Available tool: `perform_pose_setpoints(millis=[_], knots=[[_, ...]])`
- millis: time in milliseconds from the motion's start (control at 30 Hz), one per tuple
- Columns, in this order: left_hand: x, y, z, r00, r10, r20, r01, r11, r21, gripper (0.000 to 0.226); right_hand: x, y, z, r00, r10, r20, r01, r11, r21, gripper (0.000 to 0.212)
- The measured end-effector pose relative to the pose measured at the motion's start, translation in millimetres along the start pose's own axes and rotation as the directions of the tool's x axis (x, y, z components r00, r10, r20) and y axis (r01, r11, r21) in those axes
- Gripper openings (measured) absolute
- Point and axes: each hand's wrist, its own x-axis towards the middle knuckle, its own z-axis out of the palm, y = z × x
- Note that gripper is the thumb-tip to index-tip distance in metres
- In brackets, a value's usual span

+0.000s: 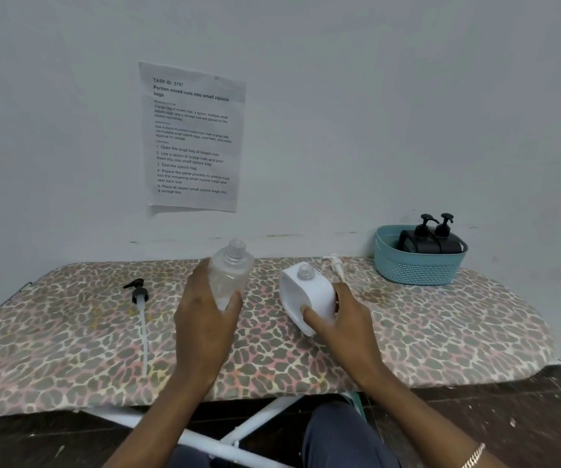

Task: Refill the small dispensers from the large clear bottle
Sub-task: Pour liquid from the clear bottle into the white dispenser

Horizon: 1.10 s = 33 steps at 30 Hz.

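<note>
My arms are bare from the wrists up, no sleeves on either. My left hand [204, 319] wears nothing that I can see. Below my right hand [343, 319], a silver chain bracelet [473, 457] circles the forearm. My trousers [343, 434] are dark blue-grey.

Two black dispensers [436, 239], one white [309, 295], two loose pumps [140, 293].

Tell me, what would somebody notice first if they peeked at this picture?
Probably the two hands in the middle: the left hand grips a clear bottle with no cap, and the right hand holds a white dispenser, also open. Next, the leopard-print board cover under them, and the blue basket at the far right holding two black pump bottles.
</note>
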Motion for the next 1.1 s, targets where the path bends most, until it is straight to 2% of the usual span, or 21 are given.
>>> perform_pose_setpoints(millis=[167,433,700,867,1100], knots=[[-6.5,2.0,-5.4,0.995,0.083,0.051,-0.088,0.992,0.094,0.071,-19.4,6.7,6.1,1.0,-0.006,-0.021,0.007,1.0,0.021,0.045],[-22.8,-0.3,-20.2,0.986,0.13,0.102,-0.147,0.973,0.177,0.073,-29.6,-0.1,15.0,0.998,-0.065,0.0,0.065,0.998,-0.007,0.041],[-28.6,7.4,-16.9,0.959,0.219,0.182,-0.271,0.896,0.351,0.082,-38.2,-0.8,16.6,0.993,-0.112,0.024,0.112,0.993,-0.025,0.048],[-27.5,8.3,-14.8,0.948,0.272,0.166,-0.318,0.842,0.435,0.086,-39.1,0.7,16.7,0.992,-0.119,0.036,0.12,0.992,-0.023,0.049],[-25.1,6.0,-12.2,0.946,0.275,0.171,-0.324,0.811,0.487,0.088,-39.9,-0.5,17.0,0.992,-0.114,0.052,0.116,0.993,-0.024,0.054]])
